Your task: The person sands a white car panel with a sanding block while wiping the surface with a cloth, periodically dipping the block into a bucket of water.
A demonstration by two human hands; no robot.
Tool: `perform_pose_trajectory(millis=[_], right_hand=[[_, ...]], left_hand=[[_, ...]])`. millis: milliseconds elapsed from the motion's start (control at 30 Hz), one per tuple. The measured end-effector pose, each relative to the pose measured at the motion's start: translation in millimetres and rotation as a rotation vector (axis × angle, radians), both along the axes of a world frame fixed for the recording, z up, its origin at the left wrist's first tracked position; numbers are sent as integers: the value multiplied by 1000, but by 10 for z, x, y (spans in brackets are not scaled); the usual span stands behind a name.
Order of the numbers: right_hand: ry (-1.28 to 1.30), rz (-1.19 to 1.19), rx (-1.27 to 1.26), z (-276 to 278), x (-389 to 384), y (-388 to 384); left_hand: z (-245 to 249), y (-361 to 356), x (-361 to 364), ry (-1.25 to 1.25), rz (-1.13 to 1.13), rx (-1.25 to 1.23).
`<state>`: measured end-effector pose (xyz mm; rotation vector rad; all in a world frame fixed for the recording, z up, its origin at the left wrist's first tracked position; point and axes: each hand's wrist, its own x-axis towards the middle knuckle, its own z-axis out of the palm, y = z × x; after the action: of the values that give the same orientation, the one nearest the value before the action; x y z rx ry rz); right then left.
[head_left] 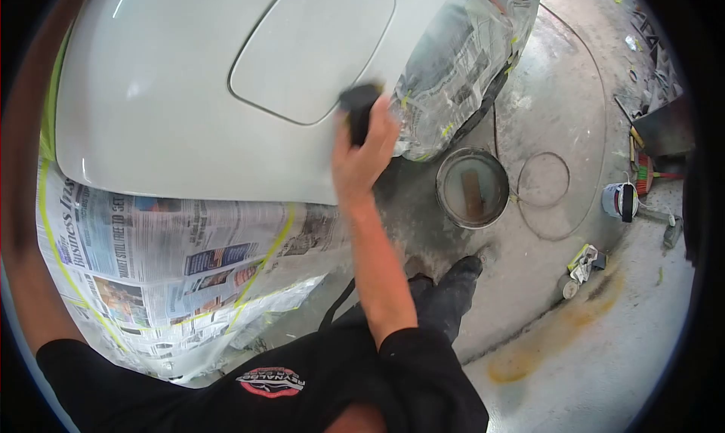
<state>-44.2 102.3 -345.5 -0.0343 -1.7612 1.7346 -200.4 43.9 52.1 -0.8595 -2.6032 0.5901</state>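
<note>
My right hand (pixel 364 150) is closed around a black sanding block (pixel 359 104), both blurred by motion. The block rests against the pale car body panel (pixel 166 115), at the lower right edge of the fuel door (pixel 317 47). My left arm (pixel 34 282) reaches up along the left side of the view; its hand is out of sight. Newspaper masking (pixel 189 244) with yellow-green tape covers the area below the panel. More paper and film cover the wheel (pixel 468 70) on the right.
A round bucket (pixel 473 157) of cloudy liquid with a brown block inside stands on the concrete floor. A thin hose (pixel 604 78) loops across the floor. Further right are a white pail (pixel 615 200), a broom (pixel 646 174) and a crumpled wrapper (pixel 583 263).
</note>
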Motion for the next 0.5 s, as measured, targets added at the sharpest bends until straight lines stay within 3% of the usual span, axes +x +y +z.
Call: perform_pose_trajectory(millis=[67,167,233,333,433,500], right_hand=[[95,-16,52,-158,394,-153],[168,-29,31,-323,121,-79],[183,-47,14,-93,-681,251],[151,-26,-68,370,-1548,752],[215,-74,-53,63,-1200,529],[277,-89,35,-361,-529,242]], left_hand=[[-34,8,3,68,-1,-43],[41,-29,-73,73,-11,-83],[82,-90,-144,-1,7,-32],[100,-86,-114,-3,-63,-141],[207,-226,-194,-27,-124,-60],[102,-120,-238,-99,-230,77]])
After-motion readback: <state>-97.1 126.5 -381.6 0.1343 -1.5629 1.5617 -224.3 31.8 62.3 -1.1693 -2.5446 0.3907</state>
